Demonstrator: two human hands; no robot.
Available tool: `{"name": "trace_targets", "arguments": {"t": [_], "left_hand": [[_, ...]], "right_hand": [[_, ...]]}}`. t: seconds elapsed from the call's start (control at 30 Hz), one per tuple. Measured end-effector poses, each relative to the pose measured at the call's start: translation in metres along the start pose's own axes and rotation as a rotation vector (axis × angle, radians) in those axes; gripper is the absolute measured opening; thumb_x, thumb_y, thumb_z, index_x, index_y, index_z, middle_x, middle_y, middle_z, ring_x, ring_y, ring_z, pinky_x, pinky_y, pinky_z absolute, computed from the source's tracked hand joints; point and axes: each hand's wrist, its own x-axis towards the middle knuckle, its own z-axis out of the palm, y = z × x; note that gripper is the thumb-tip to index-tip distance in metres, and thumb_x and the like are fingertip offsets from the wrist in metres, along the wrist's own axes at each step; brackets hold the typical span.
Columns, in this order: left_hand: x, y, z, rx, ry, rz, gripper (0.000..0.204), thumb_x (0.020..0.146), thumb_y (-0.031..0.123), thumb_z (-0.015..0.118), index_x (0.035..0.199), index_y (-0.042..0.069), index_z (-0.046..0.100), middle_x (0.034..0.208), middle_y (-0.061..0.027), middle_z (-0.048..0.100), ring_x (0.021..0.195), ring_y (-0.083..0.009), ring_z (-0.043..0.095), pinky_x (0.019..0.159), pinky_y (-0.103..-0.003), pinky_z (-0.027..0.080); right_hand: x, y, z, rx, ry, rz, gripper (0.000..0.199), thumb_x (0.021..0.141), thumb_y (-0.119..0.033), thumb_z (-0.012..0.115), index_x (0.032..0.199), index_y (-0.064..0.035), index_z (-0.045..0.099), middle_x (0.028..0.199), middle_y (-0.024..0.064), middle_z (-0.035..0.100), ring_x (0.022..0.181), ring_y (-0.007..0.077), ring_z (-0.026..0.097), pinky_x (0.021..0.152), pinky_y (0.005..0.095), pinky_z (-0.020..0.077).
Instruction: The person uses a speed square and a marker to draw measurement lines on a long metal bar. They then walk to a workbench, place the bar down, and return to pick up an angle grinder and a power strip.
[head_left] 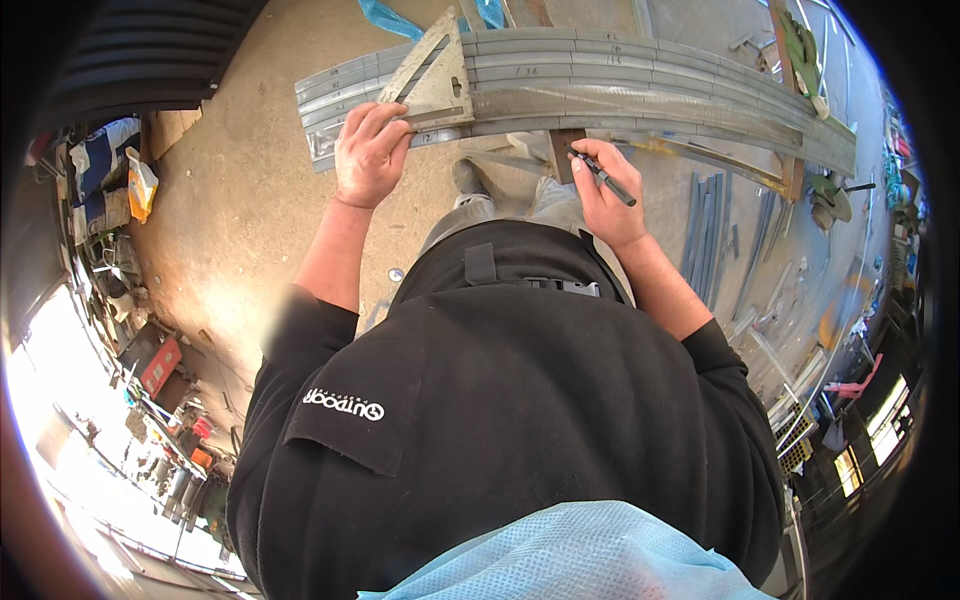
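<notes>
Long grey metal bars [610, 75] lie side by side across the front, with small dark marks written on their faces. A triangular metal speed square [441, 90] rests on top of them toward their left end. My left hand [369, 160] is closed on the square's near left corner, fingers curled over its edge onto the bars. Just short of the near bar, right of the middle, my right hand [612, 200] pinches a dark marker pen [616, 189]. Its tip points up and left, apart from the bars.
A brown support beam [565, 155] passes under the bars, and another upright piece [793, 170] stands near their right end. Bluish metal lengths [706, 235] lie on the floor at right. Green gloves [801, 55] hang at the far right. Cluttered goods line the left side.
</notes>
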Motion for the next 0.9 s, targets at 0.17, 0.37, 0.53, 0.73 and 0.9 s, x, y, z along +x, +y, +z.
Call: {"name": "trace_targets", "arguments": {"t": [0.17,0.37,0.53,0.73,0.9], "left_hand": [[-0.001,0.0,0.0,0.01,-0.003,-0.01,0.018,0.083,0.005,0.085,0.098,0.011,0.076,0.122,-0.0019,0.077,0.118,-0.032,0.069,0.1,-0.044,0.059],[0.0,0.002,0.0,0.005,-0.005,-0.027,0.018,0.082,0.005,0.085,0.097,0.011,0.077,0.121,-0.0017,0.077,0.117,-0.0318,0.07,0.099,-0.043,0.059],[0.001,0.004,-0.001,0.008,-0.007,-0.029,0.018,0.081,0.005,0.085,0.096,0.011,0.077,0.12,-0.0014,0.077,0.116,-0.0317,0.07,0.098,-0.043,0.059],[0.003,0.005,-0.003,0.012,-0.008,-0.036,0.017,0.08,0.005,0.085,0.094,0.012,0.076,0.119,-0.0007,0.077,0.114,-0.031,0.07,0.096,-0.043,0.06],[0.005,0.006,-0.003,0.01,0.006,-0.043,0.015,0.08,0.006,0.085,0.091,0.013,0.076,0.118,0.0005,0.077,0.114,-0.0303,0.07,0.095,-0.042,0.06]], "right_hand": [[0.006,-0.002,0.003,0.028,-0.01,0.017,0.02,0.101,-0.003,0.073,0.121,0.0013,0.072,0.104,0.0176,0.076,0.087,0.0306,0.074,0.08,0.0385,0.0583],[0.021,-0.011,0.011,0.062,-0.032,0.017,0.017,0.101,-0.003,0.074,0.118,0.0004,0.073,0.102,0.0162,0.075,0.085,0.0304,0.073,0.079,0.0384,0.0582],[0.039,-0.018,0.024,0.066,-0.039,-0.044,0.017,0.1,-0.002,0.074,0.116,-0.0002,0.074,0.101,0.0157,0.075,0.086,0.0313,0.073,0.079,0.0389,0.0585],[0.059,-0.019,0.047,0.139,-0.056,-0.076,0.018,0.099,-0.003,0.076,0.117,-0.0017,0.074,0.102,0.0157,0.076,0.088,0.0327,0.074,0.079,0.0397,0.0589],[0.066,-0.023,0.066,0.165,-0.101,-0.09,0.019,0.099,-0.003,0.076,0.117,-0.0034,0.073,0.102,0.0148,0.076,0.091,0.0337,0.074,0.081,0.0408,0.0585]]}}
